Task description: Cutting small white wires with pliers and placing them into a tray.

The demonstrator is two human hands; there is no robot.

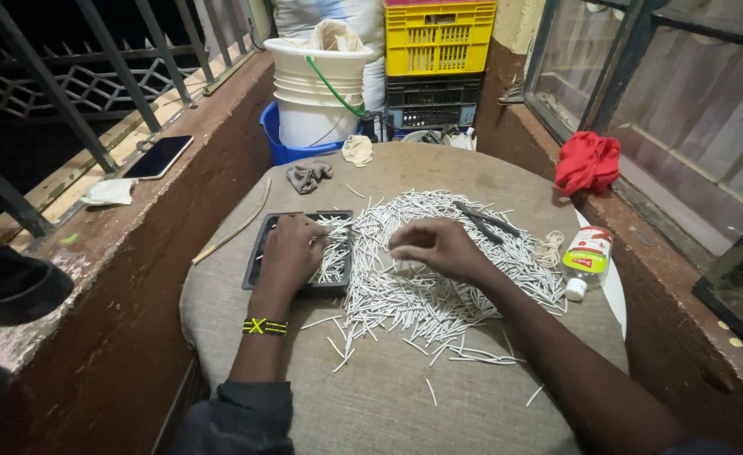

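While a big heap of thin white sticks (439, 278) lies spread over the middle of the round table covered in brown sackcloth (388, 396), two bare hands work at it. The right hand (439, 246) rests on the near middle of the heap, palm down and fingers curled in, pinching a small bunch of the sticks at its fingertips (405, 263). The right arm comes in from the bottom right corner, bent at the wrist. The left hand (291, 251) lies inside a flat black plastic tray (257, 253) just left of the heap, with its fingers bent down onto a small pile of sticks in the tray; I cannot tell if it is gripping any. A yellow and black woven band (265, 326) goes round the left wrist. Loose sticks lie scattered on the cloth near the body. Two dark metal tools (485, 221) sit on the far right side of the heap, beside a coil of pale string (548, 248). A small clear bottle with a white cap (584, 259) lies at the right edge of the table. Behind the table stand stacked white buckets (316, 93) and a yellow plastic crate (439, 38). A black phone (158, 157) lies on the ledge at the left.
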